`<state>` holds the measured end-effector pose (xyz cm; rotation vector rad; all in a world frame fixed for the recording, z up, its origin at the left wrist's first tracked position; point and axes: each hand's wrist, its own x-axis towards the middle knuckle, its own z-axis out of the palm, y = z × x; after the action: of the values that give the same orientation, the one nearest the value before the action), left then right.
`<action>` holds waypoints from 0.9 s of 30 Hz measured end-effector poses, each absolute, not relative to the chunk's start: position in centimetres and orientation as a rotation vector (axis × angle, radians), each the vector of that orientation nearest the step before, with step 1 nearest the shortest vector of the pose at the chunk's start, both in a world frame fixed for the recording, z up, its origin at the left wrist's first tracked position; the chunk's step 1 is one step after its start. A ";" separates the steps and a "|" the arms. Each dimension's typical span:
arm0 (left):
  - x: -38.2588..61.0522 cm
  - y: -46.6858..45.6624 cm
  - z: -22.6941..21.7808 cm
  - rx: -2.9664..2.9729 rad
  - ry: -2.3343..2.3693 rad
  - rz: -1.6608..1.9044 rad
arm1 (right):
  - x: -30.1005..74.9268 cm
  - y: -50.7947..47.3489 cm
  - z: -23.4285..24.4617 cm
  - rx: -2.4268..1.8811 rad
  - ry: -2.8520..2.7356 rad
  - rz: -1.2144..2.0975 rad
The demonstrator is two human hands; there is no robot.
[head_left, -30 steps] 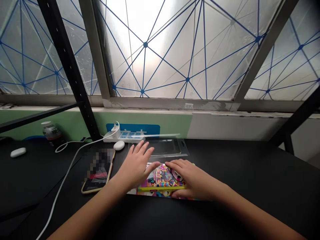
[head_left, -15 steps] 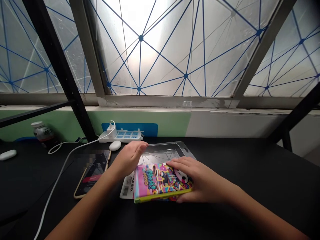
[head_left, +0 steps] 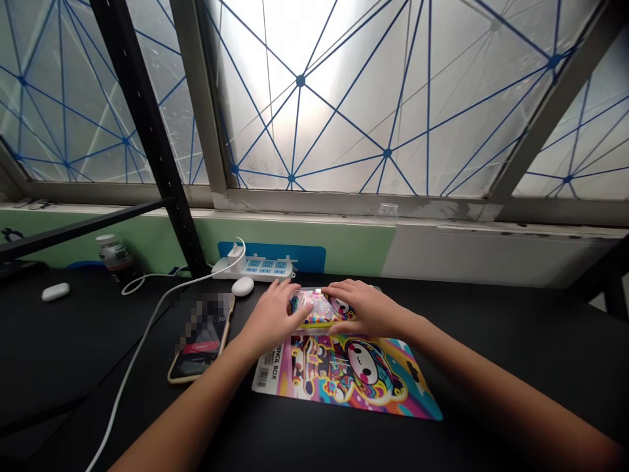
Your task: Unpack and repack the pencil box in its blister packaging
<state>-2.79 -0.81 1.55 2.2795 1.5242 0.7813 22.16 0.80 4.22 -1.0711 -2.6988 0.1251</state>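
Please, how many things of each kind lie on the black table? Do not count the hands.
Pencil box, held by left hand and right hand: 1
Printed card: 1
Phone: 1
Power strip: 1
Charger with cable: 1
White oval cases: 2
Bottle: 1
Total: 8

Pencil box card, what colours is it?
The card is pink, yellow and blue with a black-and-white cartoon face; best in the head view.

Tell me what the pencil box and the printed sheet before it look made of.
Pencil box: hard and glossy, bright glare on its lid; tin or rigid plastic, cannot tell which. Printed sheet: thin, flat, barcode at one corner; probably coated card.
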 end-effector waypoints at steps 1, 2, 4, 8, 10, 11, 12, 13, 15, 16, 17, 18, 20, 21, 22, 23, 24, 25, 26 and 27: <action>-2.7 -0.9 1.3 2.336 1.543 0.688 | 21.9 0.8 3.8 -1.062 -2.699 0.108; -2.6 -1.1 1.2 2.381 1.555 0.614 | 21.7 0.7 3.4 -1.052 -2.693 0.089; -2.5 -1.2 1.0 2.445 1.576 0.521 | 21.4 0.4 2.8 -1.035 -2.678 0.059; -2.5 -1.3 1.1 2.528 1.600 0.431 | 21.4 -0.1 2.5 -1.050 -2.685 0.019; -2.5 -1.3 1.1 2.567 1.603 0.407 | 21.3 -0.4 2.5 -1.075 -2.685 0.010; -2.5 -1.4 1.2 2.584 1.602 0.400 | 21.2 -0.5 2.4 -1.091 -2.685 0.003; -2.5 -1.4 1.2 2.602 1.599 0.397 | 21.1 -0.7 2.3 -1.112 -2.686 -0.008; -2.4 -1.5 1.2 2.620 1.594 0.400 | 20.9 -1.0 2.1 -1.141 -2.683 -0.024; -2.3 -1.6 1.2 2.663 1.576 0.426 | 20.5 -1.6 1.6 -1.212 -2.662 -0.063; -2.2 -1.7 1.2 2.688 1.563 0.447 | 20.2 -2.0 1.3 -1.247 -2.646 -0.084; -2.0 -1.7 1.2 2.712 1.551 0.474 | 20.0 -2.3 0.9 -1.280 -2.629 -0.106; -1.8 -1.8 1.1 2.729 1.540 0.506 | 19.8 -2.7 0.6 -1.307 -2.609 -0.127; -1.2 -1.9 0.8 2.737 1.514 0.551 | 19.4 -3.4 0.1 -1.313 -2.584 -0.163; -1.0 -1.9 0.7 2.730 1.499 0.552 | 19.3 -3.8 -0.1 -1.292 -2.581 -0.175; -0.7 -2.0 0.5 2.720 1.484 0.538 | 19.2 -4.2 -0.2 -1.266 -2.579 -0.183; -0.6 -2.0 0.3 2.710 1.471 0.512 | 19.1 -4.7 -0.3 -1.243 -2.580 -0.188; -0.5 -2.1 0.2 2.702 1.457 0.481 | 19.1 -5.3 -0.4 -1.228 -2.588 -0.188; -0.5 -2.1 0.1 2.695 1.447 0.454 | 19.0 -5.9 -0.4 -1.222 -2.600 -0.180; -0.5 -2.1 0.1 2.687 1.440 0.438 | 19.1 -6.6 -0.4 -1.214 -2.620 -0.163; -0.6 -2.1 0.2 2.678 1.435 0.433 | 19.2 -7.3 -0.3 -1.189 -2.652 -0.137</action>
<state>-0.55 -2.13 0.18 2.6782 1.4350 0.4326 19.15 -7.30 -0.34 -1.1888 -2.6524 -0.1370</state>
